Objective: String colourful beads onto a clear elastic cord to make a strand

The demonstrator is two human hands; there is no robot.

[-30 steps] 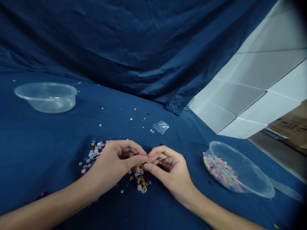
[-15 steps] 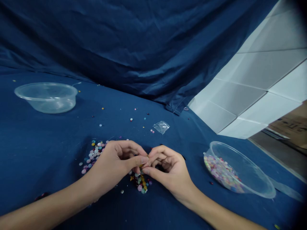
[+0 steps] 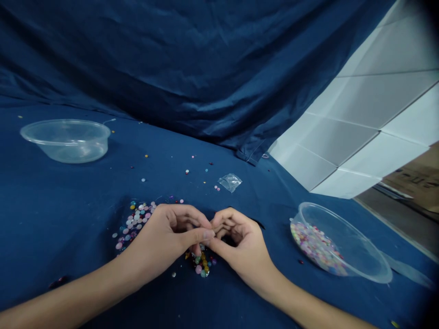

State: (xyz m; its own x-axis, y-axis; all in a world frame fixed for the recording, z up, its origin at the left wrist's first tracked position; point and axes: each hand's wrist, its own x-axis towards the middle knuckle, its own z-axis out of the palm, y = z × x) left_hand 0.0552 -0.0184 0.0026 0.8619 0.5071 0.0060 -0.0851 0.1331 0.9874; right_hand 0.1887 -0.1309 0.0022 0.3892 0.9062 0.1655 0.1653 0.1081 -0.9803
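My left hand [image 3: 166,240] and my right hand [image 3: 244,240] meet fingertip to fingertip near the middle of the head view. Both are closed in a pinch, and whatever lies between the fingertips is hidden. Just below them shows a cluster of yellow, green, pink and purple beads [image 3: 205,263], partly covered by the fingers; whether it hangs from them or rests on the cloth I cannot tell. Partly behind my left hand and wrist spreads a heap of loose pastel beads [image 3: 137,217] on the blue cloth.
A clear plastic bowl [image 3: 72,148] stands at the far left. To the right, a tilted clear bowl [image 3: 363,249] holds many pastel beads. A small clear plastic bag [image 3: 230,182] and scattered beads lie beyond my hands. Pale tiles [image 3: 360,132] rise at the right.
My fingertips have drawn closer together, covering a yellow bead glimpsed between them before. My hands otherwise stay in nearly the same place.
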